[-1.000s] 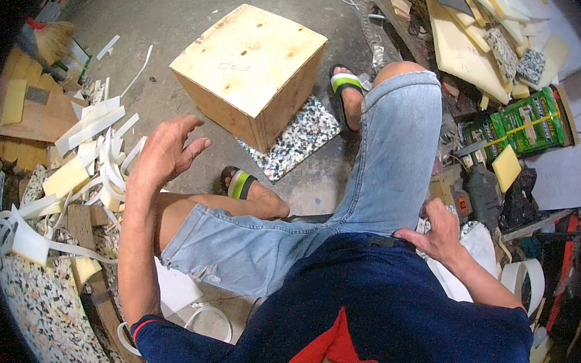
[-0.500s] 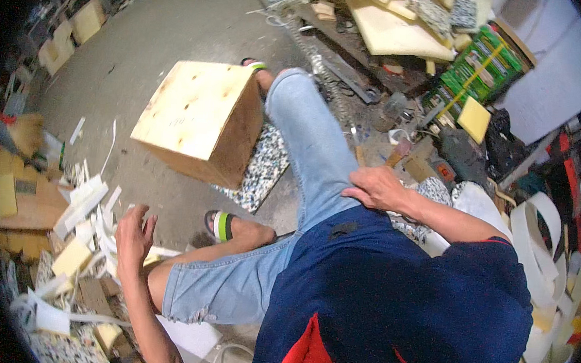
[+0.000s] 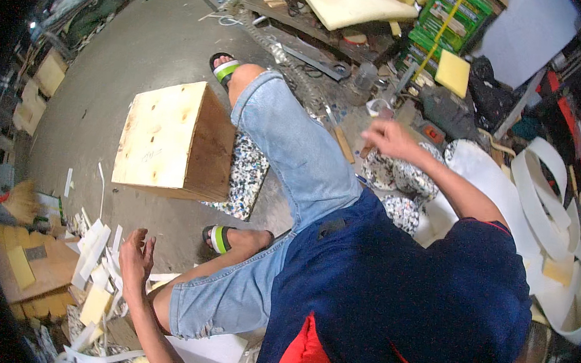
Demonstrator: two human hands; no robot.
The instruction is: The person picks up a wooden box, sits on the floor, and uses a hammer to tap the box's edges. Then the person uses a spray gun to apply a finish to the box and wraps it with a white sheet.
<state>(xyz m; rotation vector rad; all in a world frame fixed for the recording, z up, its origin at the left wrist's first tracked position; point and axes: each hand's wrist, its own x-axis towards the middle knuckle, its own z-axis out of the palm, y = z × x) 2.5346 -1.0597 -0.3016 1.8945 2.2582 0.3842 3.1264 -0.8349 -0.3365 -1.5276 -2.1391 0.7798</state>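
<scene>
My right hand [image 3: 390,140] hovers over the cluttered floor right of my thigh, its fingers bent and a little blurred. A small brown thing [image 3: 368,149] shows at its fingertips; whether the fingers grip it I cannot tell. Just left of that hand lies a tool with a wooden handle [image 3: 342,143] and a narrow metal end. Beside my other knee, my left hand [image 3: 136,257] hangs in the air with loosely curled fingers and nothing in them. Between my feet and the scraps stands a plywood box [image 3: 160,134], partly on a speckled foam sheet [image 3: 246,175].
White and yellow foam offcuts [image 3: 96,262] heap up at the left, near a straw broom [image 3: 19,202]. Speckled foam rolls [image 3: 397,214] and a coiled white strip [image 3: 542,194] lie at my right. Farther off are green boxes [image 3: 453,17] and a yellow foam slab [image 3: 349,5].
My right hand has left my thigh and reached right, over the tools on the floor. The left hand stays beside my knee. The view has shifted, and my far foot shows more fully.
</scene>
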